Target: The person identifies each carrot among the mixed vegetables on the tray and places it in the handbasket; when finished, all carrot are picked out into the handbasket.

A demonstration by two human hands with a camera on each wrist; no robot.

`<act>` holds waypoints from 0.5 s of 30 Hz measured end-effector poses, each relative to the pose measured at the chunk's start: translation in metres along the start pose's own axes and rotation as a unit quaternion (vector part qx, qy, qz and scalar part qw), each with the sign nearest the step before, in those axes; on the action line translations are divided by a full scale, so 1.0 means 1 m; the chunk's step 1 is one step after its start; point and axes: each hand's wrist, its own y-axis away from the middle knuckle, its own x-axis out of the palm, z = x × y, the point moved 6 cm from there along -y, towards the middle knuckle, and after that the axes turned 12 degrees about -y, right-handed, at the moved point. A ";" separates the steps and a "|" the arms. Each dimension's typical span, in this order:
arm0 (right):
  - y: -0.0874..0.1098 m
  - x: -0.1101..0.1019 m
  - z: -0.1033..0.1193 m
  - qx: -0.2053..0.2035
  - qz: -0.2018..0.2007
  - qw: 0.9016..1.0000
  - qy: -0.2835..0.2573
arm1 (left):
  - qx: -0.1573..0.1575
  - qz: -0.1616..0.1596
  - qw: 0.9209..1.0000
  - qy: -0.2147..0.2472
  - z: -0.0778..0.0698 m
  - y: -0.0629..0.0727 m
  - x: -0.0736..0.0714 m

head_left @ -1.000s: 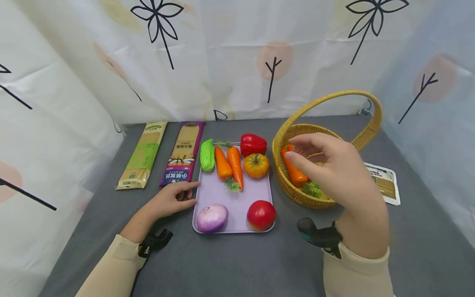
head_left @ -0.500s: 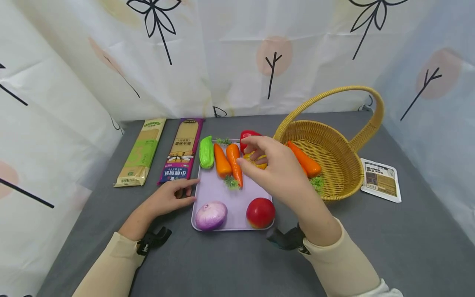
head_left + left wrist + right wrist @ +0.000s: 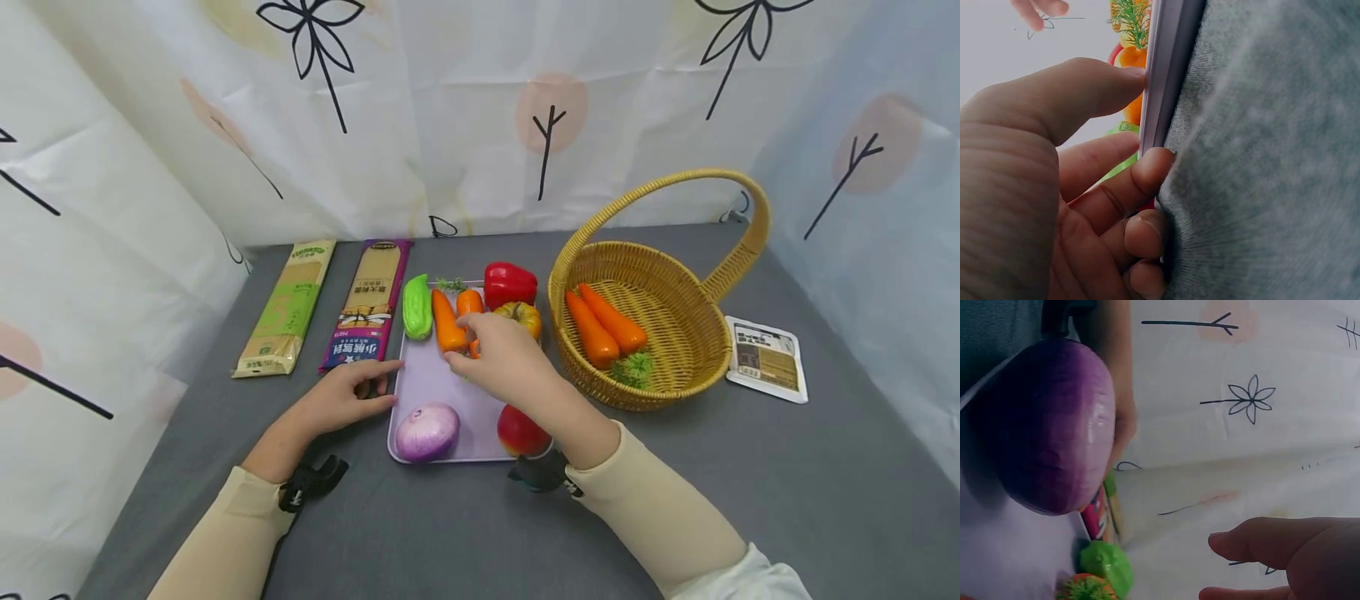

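Note:
My left hand [image 3: 345, 398] rests at the left edge of a lilac tray [image 3: 420, 379], its thumb and fingertips touching the rim in the left wrist view. Over the tray, my right hand [image 3: 513, 358] hovers above the right carrot [image 3: 469, 302], partly covering it. The thumb and fingers look apart with nothing between them. Beside that carrot lie another carrot [image 3: 447, 321] and a green pepper-like vegetable [image 3: 417, 307]. A red bell pepper [image 3: 510, 285] and a small pumpkin [image 3: 522, 315] sit behind the right hand. Nearer are a purple onion [image 3: 427, 432] and a red tomato-like piece [image 3: 519, 429].
Right of the tray stands a wicker basket [image 3: 716, 371] with a tall handle, holding two carrots [image 3: 615, 321]. A white packet [image 3: 767, 358] lies beyond it. Left of the tray are a green noodle pack [image 3: 285, 308] and a purple noodle pack [image 3: 369, 304].
My right hand has moved left from over the basket, past the pumpkin, to above the right carrot on the tray. The left hand has stayed at the tray's edge.

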 end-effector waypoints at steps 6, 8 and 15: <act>-0.009 0.021 -0.011 0.021 0.024 0.998 0.048 | 0.007 -0.002 1.000 0.000 0.000 0.000 0.000; -0.012 0.027 -0.016 0.028 0.028 0.997 0.063 | 0.009 -0.003 1.000 -0.001 0.000 0.000 0.000; -0.017 0.038 -0.024 0.022 0.002 0.994 0.105 | 0.009 -0.003 1.000 -0.010 0.001 0.000 0.000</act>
